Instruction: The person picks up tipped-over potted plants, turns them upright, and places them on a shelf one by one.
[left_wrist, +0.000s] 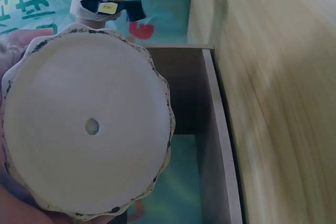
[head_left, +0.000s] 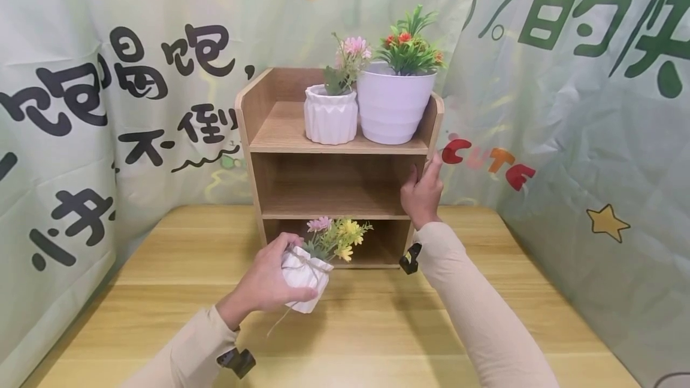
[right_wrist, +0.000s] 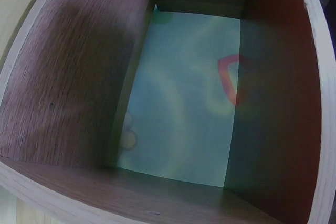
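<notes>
The small white flower pot [head_left: 305, 277] sits tilted in the left hand [head_left: 266, 283], fingers wrapped round its body, just above the worktop [head_left: 377, 328] before the shelf unit [head_left: 336, 169]; right hand [head_left: 421, 191] fingers clasp the unit's right side panel; judged risk: the blooms could snag the lowest opening's edge, or the tilted pot could slip.

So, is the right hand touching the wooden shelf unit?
Touching. In the head view the right hand grips the front edge of the right side panel of the wooden shelf unit, fingers wrapped on it with no gap.
</notes>
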Tool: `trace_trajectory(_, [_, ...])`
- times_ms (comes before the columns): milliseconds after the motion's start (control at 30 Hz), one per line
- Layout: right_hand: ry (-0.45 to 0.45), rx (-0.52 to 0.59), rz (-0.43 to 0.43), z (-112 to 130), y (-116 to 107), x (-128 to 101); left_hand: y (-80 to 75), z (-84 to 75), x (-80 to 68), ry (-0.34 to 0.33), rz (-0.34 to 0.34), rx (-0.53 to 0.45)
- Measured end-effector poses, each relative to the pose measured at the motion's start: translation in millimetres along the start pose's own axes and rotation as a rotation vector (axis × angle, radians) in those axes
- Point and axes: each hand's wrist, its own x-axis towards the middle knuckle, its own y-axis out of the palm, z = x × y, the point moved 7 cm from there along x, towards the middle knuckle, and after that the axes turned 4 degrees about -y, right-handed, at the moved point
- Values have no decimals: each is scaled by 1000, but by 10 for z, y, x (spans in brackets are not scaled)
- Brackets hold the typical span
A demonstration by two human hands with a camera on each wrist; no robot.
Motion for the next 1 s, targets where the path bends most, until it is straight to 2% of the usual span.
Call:
trace_trajectory(200, [-9, -6, -14, 11, -24, 31, -51, -61, 32, 34, -29, -15])
trace_trajectory(467, [-15, -4, -11, 13, -19, 27, -190, -148, 47, 45, -84, -57])
trace_trajectory(700, [1, -4, -3, -3, -9, 8, -315, -204, 66, 54, -133, -54])
trace_trajectory(1000, [2, -4, -1, -20, 12, -3, -478, -291, 118, 139, -181, -60])
